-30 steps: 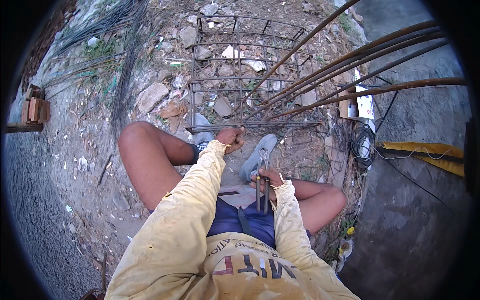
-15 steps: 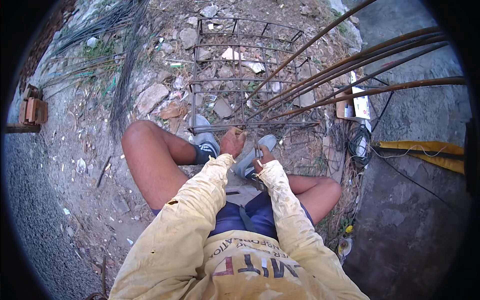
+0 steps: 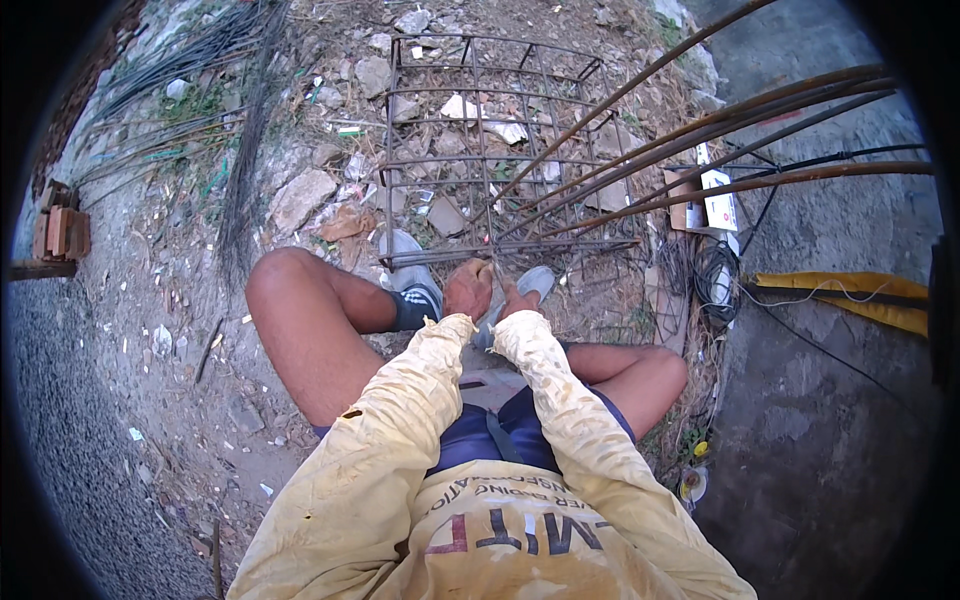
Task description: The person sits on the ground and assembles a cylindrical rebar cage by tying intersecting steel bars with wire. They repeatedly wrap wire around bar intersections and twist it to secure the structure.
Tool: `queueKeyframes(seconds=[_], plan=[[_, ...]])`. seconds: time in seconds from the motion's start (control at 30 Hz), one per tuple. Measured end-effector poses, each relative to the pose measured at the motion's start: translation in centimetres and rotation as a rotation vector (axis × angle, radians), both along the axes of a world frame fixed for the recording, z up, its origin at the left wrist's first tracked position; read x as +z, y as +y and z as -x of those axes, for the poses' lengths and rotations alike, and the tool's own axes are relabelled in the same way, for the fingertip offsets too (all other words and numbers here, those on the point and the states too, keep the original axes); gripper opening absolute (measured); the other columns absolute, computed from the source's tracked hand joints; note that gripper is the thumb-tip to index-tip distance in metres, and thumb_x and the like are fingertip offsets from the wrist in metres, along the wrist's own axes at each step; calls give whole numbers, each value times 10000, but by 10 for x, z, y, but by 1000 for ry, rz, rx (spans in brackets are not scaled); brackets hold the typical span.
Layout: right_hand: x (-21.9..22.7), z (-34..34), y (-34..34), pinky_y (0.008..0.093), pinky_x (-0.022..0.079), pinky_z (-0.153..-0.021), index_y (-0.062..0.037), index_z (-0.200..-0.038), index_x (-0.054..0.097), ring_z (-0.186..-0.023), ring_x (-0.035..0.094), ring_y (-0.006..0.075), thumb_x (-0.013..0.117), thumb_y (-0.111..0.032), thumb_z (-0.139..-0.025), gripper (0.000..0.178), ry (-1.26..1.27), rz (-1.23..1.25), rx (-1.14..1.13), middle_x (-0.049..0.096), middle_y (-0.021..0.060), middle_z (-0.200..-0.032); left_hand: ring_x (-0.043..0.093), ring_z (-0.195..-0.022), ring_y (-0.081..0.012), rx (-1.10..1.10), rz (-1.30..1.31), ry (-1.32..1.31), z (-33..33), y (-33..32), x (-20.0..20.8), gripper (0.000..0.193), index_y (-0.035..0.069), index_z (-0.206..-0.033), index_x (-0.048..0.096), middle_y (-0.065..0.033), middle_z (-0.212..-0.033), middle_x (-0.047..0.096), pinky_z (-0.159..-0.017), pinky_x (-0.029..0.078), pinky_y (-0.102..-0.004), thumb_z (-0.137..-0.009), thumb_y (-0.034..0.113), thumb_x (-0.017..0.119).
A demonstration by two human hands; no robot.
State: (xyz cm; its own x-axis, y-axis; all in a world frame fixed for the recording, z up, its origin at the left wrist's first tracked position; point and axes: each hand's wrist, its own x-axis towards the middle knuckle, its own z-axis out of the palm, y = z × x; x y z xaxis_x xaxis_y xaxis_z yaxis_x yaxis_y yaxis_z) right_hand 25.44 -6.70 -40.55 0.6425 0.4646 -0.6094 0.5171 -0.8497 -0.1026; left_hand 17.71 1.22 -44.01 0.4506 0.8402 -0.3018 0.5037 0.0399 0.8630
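Observation:
A rebar cage (image 3: 487,157) of rusty bars, crossed by bent bars, lies flat in front of my feet. At its near edge bar, my left hand (image 3: 467,289) is closed with the fingers curled together; what they pinch is too small to make out. Close beside it, on the right, my right hand (image 3: 517,299) is closed on the pincers, whose handles are mostly hidden under the hand and sleeve. The tool's tip points at the near bar, next to my left fingertips.
Several long rusty bars (image 3: 700,125) slant from the cage to the upper right. Beside them are a small box (image 3: 718,205), a coil of black cable (image 3: 716,280) and a yellow sleeve-like cloth (image 3: 860,300). Thin wires (image 3: 250,130) and bricks (image 3: 65,232) lie left, among rubble.
My right hand with the pincers has moved forward and left, up to the near bar of the cage. My left hand has shifted only slightly.

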Motion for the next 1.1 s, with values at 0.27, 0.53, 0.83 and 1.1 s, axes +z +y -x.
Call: queueKeyframes(seconds=[0.27,0.53,0.83,1.1], plan=[[-40,26,-14,421,485,-873,-194,-1499,224,-977,628,357,627,-243,-884,737,90,-118,-102,540,289,-1120,614,-994,-383,-80,-75,30,6,5,-9,332,46,-1024,691,-199,-1027,671,-883,458,-454,-919,312,522],[-57,59,-10,360,452,-943,-136,-1477,243,-1101,590,256,519,-242,-954,601,355,-554,-362,507,191,-1319,612,-1001,-380,-150,-143,85,10,11,2,303,57,-1025,695,-196,-1031,671,-897,461,-451,-912,283,528],[-68,71,3,329,467,-901,-91,-1328,503,-1065,594,217,412,-402,-1012,452,814,-884,-886,597,101,-1218,616,-996,-368,-185,-170,134,11,10,11,301,63,-1009,695,-181,-1017,676,-891,465,-448,-905,304,548],[-31,53,-3,284,329,-400,-127,-904,531,-447,382,106,467,-599,-945,478,1332,-648,-1248,448,-23,-631,640,-806,-266,-250,363,223,16,42,25,627,8,-897,702,-165,-811,682,-765,485,-387,-750,616,671]])
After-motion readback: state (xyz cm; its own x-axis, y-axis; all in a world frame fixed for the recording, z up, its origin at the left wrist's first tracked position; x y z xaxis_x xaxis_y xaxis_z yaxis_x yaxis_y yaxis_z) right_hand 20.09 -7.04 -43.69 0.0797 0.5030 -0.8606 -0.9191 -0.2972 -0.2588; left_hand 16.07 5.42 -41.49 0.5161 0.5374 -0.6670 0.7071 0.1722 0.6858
